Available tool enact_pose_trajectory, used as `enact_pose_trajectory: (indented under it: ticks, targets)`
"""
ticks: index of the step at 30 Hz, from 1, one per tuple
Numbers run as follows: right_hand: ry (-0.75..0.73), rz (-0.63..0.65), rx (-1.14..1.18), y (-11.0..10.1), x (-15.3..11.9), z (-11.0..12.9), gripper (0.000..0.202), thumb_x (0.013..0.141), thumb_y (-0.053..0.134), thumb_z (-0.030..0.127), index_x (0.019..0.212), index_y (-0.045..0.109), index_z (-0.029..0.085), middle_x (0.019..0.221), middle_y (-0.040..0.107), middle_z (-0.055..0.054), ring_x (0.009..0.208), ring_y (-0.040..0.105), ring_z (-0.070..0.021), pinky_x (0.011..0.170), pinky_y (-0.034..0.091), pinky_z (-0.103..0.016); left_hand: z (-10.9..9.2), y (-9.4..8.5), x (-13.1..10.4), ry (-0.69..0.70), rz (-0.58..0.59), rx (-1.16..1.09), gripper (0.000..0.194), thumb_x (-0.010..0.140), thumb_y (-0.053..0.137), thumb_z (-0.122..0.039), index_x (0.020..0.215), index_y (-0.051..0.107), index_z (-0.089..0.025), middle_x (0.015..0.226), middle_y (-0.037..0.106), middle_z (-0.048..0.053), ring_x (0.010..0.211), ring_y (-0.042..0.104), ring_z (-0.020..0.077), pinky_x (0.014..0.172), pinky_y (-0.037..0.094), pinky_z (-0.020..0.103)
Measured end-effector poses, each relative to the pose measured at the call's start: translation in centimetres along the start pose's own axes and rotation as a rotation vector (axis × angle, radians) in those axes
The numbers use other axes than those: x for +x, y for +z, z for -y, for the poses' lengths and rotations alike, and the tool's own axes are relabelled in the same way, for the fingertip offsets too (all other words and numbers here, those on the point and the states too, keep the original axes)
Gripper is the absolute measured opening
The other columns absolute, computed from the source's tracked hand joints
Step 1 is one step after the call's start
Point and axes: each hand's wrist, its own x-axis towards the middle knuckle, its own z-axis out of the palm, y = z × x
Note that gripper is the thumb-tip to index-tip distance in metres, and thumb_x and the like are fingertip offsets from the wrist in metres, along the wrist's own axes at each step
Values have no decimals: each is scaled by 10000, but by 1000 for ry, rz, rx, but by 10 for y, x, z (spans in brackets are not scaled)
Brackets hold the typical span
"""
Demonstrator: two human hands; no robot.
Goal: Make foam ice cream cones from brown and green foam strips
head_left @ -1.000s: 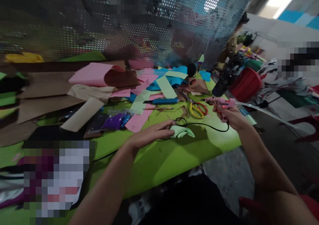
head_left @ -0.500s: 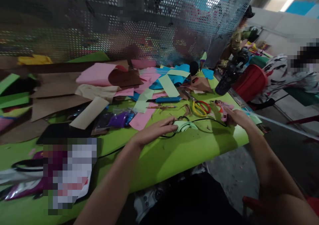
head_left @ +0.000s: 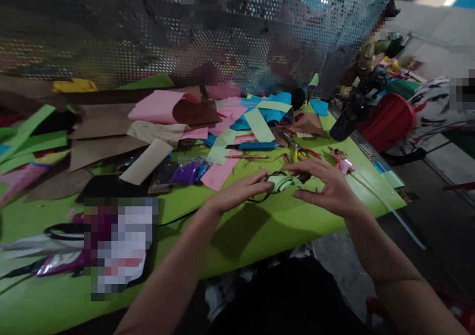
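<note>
My left hand (head_left: 248,190) pinches the left end of a small pale green bundle of layered strips (head_left: 284,182), held just over the green table (head_left: 297,231). The strips look like felt or foam sheet; I cannot tell which. My right hand (head_left: 326,184) is open at the bundle's right side, with thumb and fingers apart; whether a fingertip touches it I cannot tell. Beyond the right hand lies a pink glue gun (head_left: 346,163), with a long clear glue stick (head_left: 393,209) trailing from it past the table edge. Scissors (head_left: 300,152) with yellow and red handles are partly hidden behind that hand.
A blue cutter knife (head_left: 256,146) and a pencil (head_left: 248,156) lie behind the hands. Pink, brown, blue and green sheets (head_left: 156,106) cover the back. At left are bagged purple material (head_left: 185,172) and a magenta tool (head_left: 61,263). A red bucket (head_left: 389,119) stands right.
My right hand has let go of the pink glue gun, which now lies on the table, and has moved left to the pale green bundle. My left hand still holds the bundle.
</note>
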Motion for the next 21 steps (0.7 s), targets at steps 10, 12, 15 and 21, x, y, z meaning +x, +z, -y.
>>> enact_pose_trajectory:
  ticks: [10,12,15,21]
  targets:
    - [-179,-238,-128,26,8,-1,200,912,707,154,1090,750,233,960,776,-50,890,725,-190,814,589,-316,-5,5,4,173,102,53,411,839,677,-562,1009,539,-213,848,494,-26,816,496,161,737,423,285]
    - [-190,-244,-164,27,8,0,199,912,705,151,1090,747,230,965,778,-54,890,728,-190,816,593,-317,-7,7,2,181,86,75,391,862,670,-540,1026,533,-213,854,493,-29,814,490,154,729,411,277]
    - [-190,-257,-194,30,7,0,213,914,690,137,1097,742,233,983,780,-54,902,731,-193,827,596,-326,-10,11,0,194,56,159,379,891,655,-515,1099,550,-215,892,551,-19,842,524,164,748,410,279]
    - [-192,-275,-184,34,5,-1,205,915,684,125,1087,739,223,970,776,-52,891,726,-186,831,590,-322,-11,14,0,244,-14,393,441,895,671,-492,1238,581,-230,1051,690,25,945,636,226,800,447,312]
